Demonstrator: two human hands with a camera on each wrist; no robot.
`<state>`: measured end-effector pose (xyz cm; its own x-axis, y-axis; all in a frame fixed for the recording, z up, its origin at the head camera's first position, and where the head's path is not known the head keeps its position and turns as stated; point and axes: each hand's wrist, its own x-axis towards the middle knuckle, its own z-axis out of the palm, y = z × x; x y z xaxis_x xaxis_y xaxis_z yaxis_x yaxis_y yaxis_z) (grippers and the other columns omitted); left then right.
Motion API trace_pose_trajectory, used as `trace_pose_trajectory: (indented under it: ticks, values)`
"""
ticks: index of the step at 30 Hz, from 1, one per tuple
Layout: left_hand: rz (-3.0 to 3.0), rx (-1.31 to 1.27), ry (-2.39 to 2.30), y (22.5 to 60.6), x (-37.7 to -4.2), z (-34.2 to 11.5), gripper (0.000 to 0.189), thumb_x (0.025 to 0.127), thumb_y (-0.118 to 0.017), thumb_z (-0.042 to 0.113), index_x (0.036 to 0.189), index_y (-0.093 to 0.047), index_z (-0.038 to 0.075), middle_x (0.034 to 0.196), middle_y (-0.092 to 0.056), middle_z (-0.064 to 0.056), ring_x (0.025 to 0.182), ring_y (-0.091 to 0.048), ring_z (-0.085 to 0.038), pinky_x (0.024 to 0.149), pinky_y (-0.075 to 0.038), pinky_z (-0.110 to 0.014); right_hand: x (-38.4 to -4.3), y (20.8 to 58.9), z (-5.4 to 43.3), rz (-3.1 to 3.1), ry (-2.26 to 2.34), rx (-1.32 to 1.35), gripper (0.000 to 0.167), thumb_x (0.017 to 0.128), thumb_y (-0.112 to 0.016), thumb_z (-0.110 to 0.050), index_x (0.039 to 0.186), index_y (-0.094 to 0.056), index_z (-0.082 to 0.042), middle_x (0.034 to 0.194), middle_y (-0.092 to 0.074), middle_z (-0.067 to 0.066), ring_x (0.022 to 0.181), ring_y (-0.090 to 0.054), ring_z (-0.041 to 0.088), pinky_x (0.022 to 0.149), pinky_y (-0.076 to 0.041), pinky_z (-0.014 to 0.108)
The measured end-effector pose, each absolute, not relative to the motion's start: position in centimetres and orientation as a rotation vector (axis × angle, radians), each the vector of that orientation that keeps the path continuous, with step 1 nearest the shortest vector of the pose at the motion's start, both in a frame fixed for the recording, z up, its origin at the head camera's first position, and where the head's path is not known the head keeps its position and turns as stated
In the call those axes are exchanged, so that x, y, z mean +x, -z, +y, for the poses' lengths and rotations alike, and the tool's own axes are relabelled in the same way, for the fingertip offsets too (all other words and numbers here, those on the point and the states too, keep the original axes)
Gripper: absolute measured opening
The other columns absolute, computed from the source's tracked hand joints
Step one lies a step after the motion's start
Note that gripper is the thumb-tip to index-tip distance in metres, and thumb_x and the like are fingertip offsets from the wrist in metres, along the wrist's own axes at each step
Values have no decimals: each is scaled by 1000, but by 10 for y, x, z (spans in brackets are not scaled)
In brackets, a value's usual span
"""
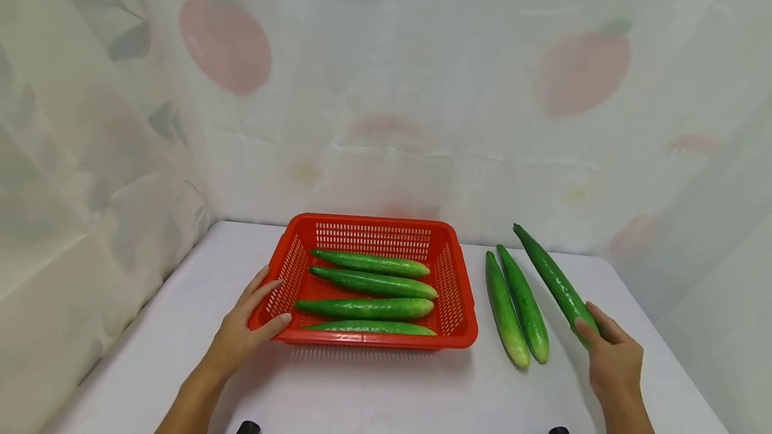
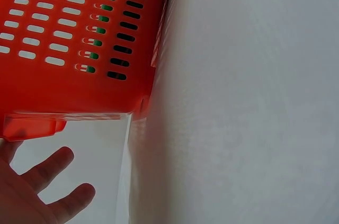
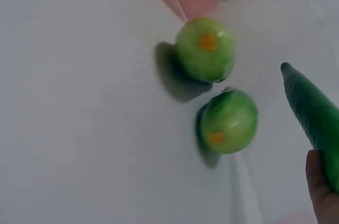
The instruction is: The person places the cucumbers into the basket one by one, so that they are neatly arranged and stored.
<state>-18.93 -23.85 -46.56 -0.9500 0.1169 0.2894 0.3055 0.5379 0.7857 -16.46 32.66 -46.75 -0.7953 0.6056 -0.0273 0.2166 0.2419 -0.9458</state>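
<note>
My right hand (image 1: pixel 615 353) grips a long green cucumber (image 1: pixel 557 280) near its lower end, its far tip pointing up and leftward. In the right wrist view the held cucumber (image 3: pixel 312 113) rises at the right edge, with the thumb along it. My left hand (image 1: pixel 244 320) rests at the left side of a red plastic basket (image 1: pixel 374 337), fingers spread and relaxed over the rim. Seen from the left wrist, two fingers (image 2: pixel 50 168) extend just outside the basket wall (image 2: pixel 63 86). Several cucumbers (image 1: pixel 364 308) lie crosswise inside the basket.
Two more cucumbers, one on the left (image 1: pixel 505 313) and one on the right (image 1: pixel 526 303), lie side by side on the white table (image 1: pixel 362 394), between basket and right hand. A pale curtain with fruit prints (image 1: pixel 386 86) hangs behind and along both sides.
</note>
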Motion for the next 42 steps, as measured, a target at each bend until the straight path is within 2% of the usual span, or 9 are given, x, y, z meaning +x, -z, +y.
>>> trace_pose_trajectory:
  ticks: [2, 5, 8, 9, 16, 21, 25, 33, 42]
  values:
    - [-2576, -354, 1367, 466, -189, -239, 59, 90, -68, 32, 143, -47, 15, 158, -17, 5, 138, -26, -27, 93, -39, -30, -167, 466, 331, -2159, -1598, -723, 55, 92, -66, -34, 143, -49, -20, 148, -41, 7, 129, -37, 18, 94, -37, 18]
    - [-2554, -369, 1397, 466, -189, -238, 59, 90, -68, 30, 142, -47, 12, 158, -17, 4, 138, -24, -28, 97, -38, -44, -167, 456, 331, -2124, -1651, -663, 54, 91, -69, -29, 142, -51, -18, 145, -43, 7, 123, -40, 16, 82, -40, 11]
    - [-2534, -384, 1425, 466, -190, -238, 60, 89, -69, 29, 142, -47, 11, 158, -17, 3, 139, -23, -30, 96, -34, -59, -161, 439, 325, -2121, -1674, -611, 53, 92, -69, -24, 141, -52, -15, 140, -46, 7, 115, -44, 15, 77, -42, 9]
    - [-2527, -388, 1431, 466, -190, -238, 60, 89, -69, 29, 142, -47, 10, 158, -17, 3, 139, -22, -30, 96, -33, -61, -160, 434, 324, -2104, -1698, -582, 52, 91, -69, -22, 140, -53, -14, 137, -47, 7, 111, -45, 15, 74, -42, 8]
    - [-2556, -370, 1370, 466, -190, -238, 59, 90, -69, 31, 142, -48, 13, 158, -18, 4, 138, -25, -28, 95, -37, -54, -155, 415, 323, -2022, -1820, -370, 51, 90, -70, -13, 138, -54, -10, 128, -48, 3, 104, -47, 11, 74, -44, 10]
    - [-2531, -386, 1411, 466, -190, -238, 59, 89, -69, 29, 142, -48, 10, 158, -17, 3, 139, -23, -30, 96, -33, -60, -152, 405, 324, -2048, -1819, -239, 51, 89, -70, -12, 138, -55, -9, 122, -53, -5, 102, -48, 9, 74, -45, 11]
    - [-2531, -382, 1412, 466, -190, -238, 59, 89, -70, 28, 141, -48, 10, 158, -17, 3, 139, -22, -32, 97, -29, -64, -149, 395, 322, -1989, -1900, -78, 47, 90, -68, -4, 136, -56, -6, 119, -57, -8, 100, -51, 9, 76, -46, 13]
    - [-2538, -382, 1397, 466, -191, -238, 59, 89, -69, 30, 141, -49, 11, 158, -18, 3, 139, -22, -32, 96, -29, -66, -146, 377, 319, -1885, -2075, 266, 42, 91, -55, 14, 132, -57, 2, 122, -63, -3, 102, -57, 10, 81, -48, 19]
    - [-2536, -381, 1420, 465, -191, -238, 59, 89, -69, 29, 141, -49, 10, 158, -18, 2, 139, -22, -32, 97, -32, -61, -147, 363, 313, -2000, -2031, 351, 41, 91, -53, 15, 131, -54, 8, 117, -63, 2, 98, -56, 14, 79, -48, 22]
